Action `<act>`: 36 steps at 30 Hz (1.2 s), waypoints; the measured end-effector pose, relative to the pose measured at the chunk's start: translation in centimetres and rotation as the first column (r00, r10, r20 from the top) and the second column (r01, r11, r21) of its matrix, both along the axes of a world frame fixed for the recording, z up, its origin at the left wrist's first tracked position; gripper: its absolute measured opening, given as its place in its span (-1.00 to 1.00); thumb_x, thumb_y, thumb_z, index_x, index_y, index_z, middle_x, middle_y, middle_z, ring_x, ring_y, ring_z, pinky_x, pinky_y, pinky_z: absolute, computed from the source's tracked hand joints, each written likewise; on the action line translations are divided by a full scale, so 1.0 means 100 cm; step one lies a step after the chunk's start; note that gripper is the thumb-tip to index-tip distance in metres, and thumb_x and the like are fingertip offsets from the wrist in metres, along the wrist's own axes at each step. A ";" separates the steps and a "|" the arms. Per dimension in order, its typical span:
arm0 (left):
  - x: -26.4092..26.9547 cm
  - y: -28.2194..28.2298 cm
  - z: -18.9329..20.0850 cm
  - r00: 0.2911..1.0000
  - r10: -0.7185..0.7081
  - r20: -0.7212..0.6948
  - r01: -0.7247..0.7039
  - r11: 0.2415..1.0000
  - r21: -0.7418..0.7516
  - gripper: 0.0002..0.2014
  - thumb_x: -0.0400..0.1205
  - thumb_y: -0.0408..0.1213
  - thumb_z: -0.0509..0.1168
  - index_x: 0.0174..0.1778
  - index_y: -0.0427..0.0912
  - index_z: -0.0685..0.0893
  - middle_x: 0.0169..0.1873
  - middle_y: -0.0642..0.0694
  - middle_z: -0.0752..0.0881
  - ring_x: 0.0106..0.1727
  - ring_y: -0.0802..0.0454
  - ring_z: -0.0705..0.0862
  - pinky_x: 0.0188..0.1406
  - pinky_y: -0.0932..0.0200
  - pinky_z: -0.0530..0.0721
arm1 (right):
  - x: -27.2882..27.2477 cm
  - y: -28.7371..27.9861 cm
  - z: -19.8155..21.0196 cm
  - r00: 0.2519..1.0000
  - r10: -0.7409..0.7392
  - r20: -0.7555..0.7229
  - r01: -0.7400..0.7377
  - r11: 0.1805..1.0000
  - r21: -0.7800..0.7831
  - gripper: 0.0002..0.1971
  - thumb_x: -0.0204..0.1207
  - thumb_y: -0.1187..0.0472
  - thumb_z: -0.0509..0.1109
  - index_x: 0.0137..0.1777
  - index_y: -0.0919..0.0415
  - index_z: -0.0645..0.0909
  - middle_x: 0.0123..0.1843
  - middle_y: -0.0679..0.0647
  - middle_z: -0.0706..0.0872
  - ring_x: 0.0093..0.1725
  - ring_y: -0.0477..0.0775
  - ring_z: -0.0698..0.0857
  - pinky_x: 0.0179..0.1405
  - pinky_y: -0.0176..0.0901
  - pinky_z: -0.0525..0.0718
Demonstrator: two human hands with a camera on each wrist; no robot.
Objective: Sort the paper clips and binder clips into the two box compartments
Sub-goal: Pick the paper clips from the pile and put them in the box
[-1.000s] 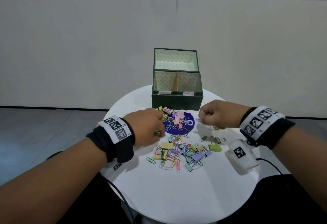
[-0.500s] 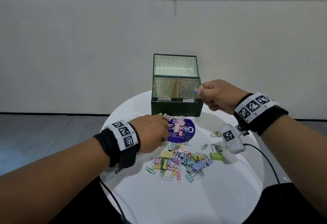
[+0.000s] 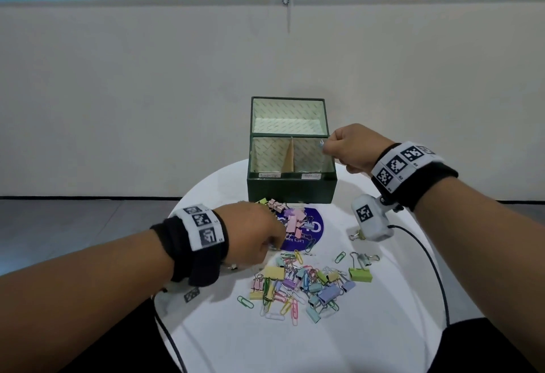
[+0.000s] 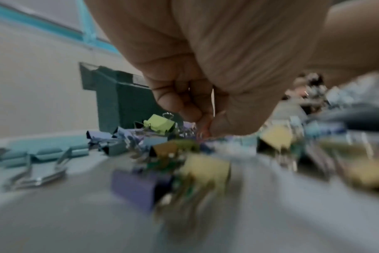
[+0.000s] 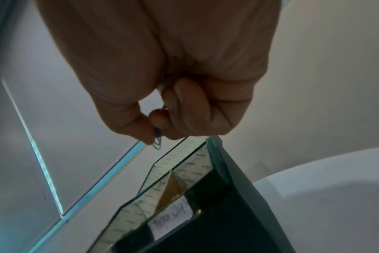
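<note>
A dark green box (image 3: 292, 188) stands at the far side of the round white table (image 3: 295, 346). A cardboard divider (image 3: 290, 156) splits it into two labelled compartments. My right hand (image 3: 324, 147) hovers at the right compartment's rim and pinches a small paper clip (image 5: 157, 141) between thumb and forefinger. Mixed pastel paper clips and binder clips (image 3: 300, 281) lie heaped in the middle. My left hand (image 3: 277, 243) reaches down, fingers curled, into more clips (image 3: 292, 219) on a purple disc (image 3: 317, 226). The left wrist view is blurred, so what its fingertips (image 4: 206, 125) hold is unclear.
The box's lid (image 3: 289, 114) stands upright behind the compartments. A green binder clip (image 3: 360, 274) and a few stray clips lie right of the heap. A white wrist camera (image 3: 371, 219) hangs under my right wrist, its cable trailing over the table's right edge.
My right hand has lifted from the table with the paper clip and moved up to the box's right compartment. The left hand has stayed at the clips on the purple disc.
</note>
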State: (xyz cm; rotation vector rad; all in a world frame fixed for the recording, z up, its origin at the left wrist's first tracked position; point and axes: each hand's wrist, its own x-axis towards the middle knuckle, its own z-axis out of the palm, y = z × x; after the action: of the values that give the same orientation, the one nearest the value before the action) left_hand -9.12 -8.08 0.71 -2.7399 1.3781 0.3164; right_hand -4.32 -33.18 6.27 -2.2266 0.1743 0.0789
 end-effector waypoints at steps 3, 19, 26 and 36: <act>0.016 -0.003 0.025 0.973 0.170 -0.159 -0.189 0.975 -0.114 -0.80 0.57 -0.22 0.33 -0.01 0.21 0.70 -0.17 0.20 0.73 -0.16 0.20 0.70 -0.04 0.17 0.76 | 0.008 0.006 0.002 0.998 0.033 -0.052 -0.044 0.970 -0.238 -0.84 0.61 0.12 0.37 -0.16 0.15 0.50 -0.34 0.08 0.50 -0.45 0.04 0.44 -0.43 -0.22 0.53; 0.085 -0.080 0.037 0.701 0.269 -0.660 -0.705 0.394 -0.589 -0.74 0.72 -0.54 0.21 0.24 -0.36 0.72 -0.13 -0.26 0.78 -0.23 -0.03 0.77 -0.29 0.25 0.82 | 0.003 -0.001 0.007 0.990 0.006 0.140 0.000 0.999 -0.039 -0.84 0.54 0.44 0.34 0.00 0.28 0.72 -0.05 0.19 0.81 -0.03 0.15 0.81 -0.07 0.02 0.84; 0.048 -0.032 0.055 0.963 0.265 -0.040 -0.253 0.850 -0.461 -0.86 0.66 -0.20 0.38 0.07 0.12 0.77 -0.13 0.23 0.74 -0.11 0.27 0.69 0.02 0.26 0.64 | -0.065 -0.007 -0.024 0.891 0.401 -0.214 -0.448 0.696 -0.561 -0.87 0.52 0.22 0.45 -0.05 -0.05 0.75 -0.17 -0.17 0.74 -0.21 -0.20 0.65 -0.11 -0.23 0.65; -0.029 0.042 0.016 0.980 0.099 -0.171 -0.084 0.992 0.091 -0.75 0.49 0.12 0.43 0.07 0.27 0.73 -0.18 0.30 0.73 -0.18 0.36 0.66 -0.05 0.31 0.66 | -0.106 0.008 -0.058 0.833 0.451 -0.322 -0.545 0.566 -0.619 -0.91 0.49 0.15 0.48 -0.08 -0.08 0.74 -0.17 -0.21 0.75 -0.18 -0.20 0.63 -0.06 -0.20 0.69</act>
State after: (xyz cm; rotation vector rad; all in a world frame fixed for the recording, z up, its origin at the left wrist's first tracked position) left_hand -12.01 -3.86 2.35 -2.7678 1.2446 0.6197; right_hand -14.92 -32.40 0.44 -2.9721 -0.4632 0.5594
